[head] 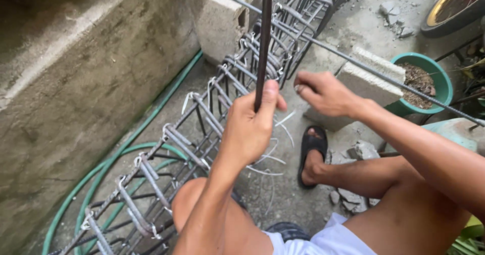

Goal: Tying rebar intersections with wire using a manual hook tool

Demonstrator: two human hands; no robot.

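left hand [251, 128] grips rebar rod [264, 42] | right hand [323, 93] pinched, contents unclear | concrete floor [288, 194], green hose [126, 149]

A rebar cage [202, 128] is running from lower left to upper centre, a hose [126, 151] lying under it at left, a basin [434, 78] sitting at right.

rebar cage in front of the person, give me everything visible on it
The long grey steel rebar cage runs diagonally from lower left to the top centre, propped at its far part on pale concrete blocks. It is made of lengthwise ribbed bars ringed by closely spaced bent stirrups, bound at the crossings with light wire ties, some loose ends trailing. A green garden hose lies beneath it. The left hand grips a dark upright bar beside it; the right hand hovers near it.
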